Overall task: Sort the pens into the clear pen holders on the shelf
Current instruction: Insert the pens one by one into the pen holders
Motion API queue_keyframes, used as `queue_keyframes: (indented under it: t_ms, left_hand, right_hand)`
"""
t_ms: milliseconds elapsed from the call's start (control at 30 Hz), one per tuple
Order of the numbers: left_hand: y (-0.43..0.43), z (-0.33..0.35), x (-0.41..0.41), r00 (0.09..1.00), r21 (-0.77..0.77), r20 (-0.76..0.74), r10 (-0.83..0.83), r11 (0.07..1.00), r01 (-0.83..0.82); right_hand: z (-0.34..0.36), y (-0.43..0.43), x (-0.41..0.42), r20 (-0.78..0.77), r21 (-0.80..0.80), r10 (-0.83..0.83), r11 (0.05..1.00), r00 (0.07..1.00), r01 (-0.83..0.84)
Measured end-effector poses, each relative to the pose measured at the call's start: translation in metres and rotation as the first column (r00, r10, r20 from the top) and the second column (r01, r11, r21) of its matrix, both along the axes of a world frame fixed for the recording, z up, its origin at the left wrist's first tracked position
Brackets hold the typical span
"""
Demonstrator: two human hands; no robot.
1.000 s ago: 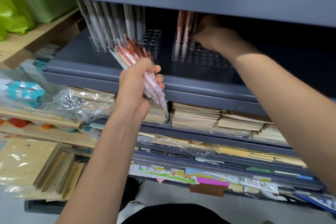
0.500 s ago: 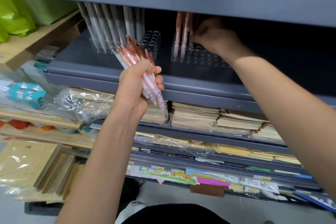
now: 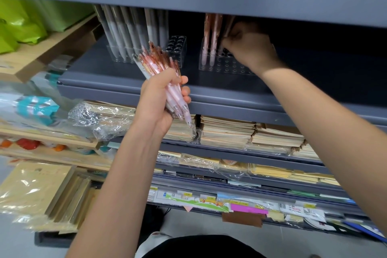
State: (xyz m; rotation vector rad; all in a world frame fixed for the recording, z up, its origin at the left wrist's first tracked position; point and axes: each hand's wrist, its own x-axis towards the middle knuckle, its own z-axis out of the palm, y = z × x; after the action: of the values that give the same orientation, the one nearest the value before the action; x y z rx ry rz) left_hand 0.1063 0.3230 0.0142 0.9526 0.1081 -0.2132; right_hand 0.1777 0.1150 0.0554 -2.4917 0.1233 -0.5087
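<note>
Grey metal shelf [image 3: 129, 78]; left hand [image 3: 156, 100] grips glossy pens [image 3: 159, 62], right hand [image 3: 251, 48] pinches pen [image 3: 228, 25].

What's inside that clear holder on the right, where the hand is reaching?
A few pink-orange pens stand at the left end of the clear holder, and its front holes are empty. The right hand covers the holes behind it.

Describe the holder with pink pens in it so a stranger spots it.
Find the dark grey metal shelf. The right-hand clear plastic pen holder sits there, by the right hand. Only it holds orange-pink pens; its neighbour holds grey pens.
</note>
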Motion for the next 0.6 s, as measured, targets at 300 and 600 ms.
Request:
queue_keyframes:
  t_ms: [300, 600]
  left_hand:
    - [-0.0003, 0.0013, -0.0008, 1.0, -0.002, -0.017, 0.0, 1.0, 0.0]
    - [-0.0005, 0.0003, -0.0006, 1.0, 0.001, -0.015, 0.014, 1.0, -0.014]
  right_hand:
    - [-0.0013, 0.0036, 0.0012, 0.021, -0.064, 0.009, 0.998, 1.0, -0.007]
    - [0.0031, 0.0039, 0.0067, 0.0, -0.144, 0.003, 0.99, 1.0, -0.003]
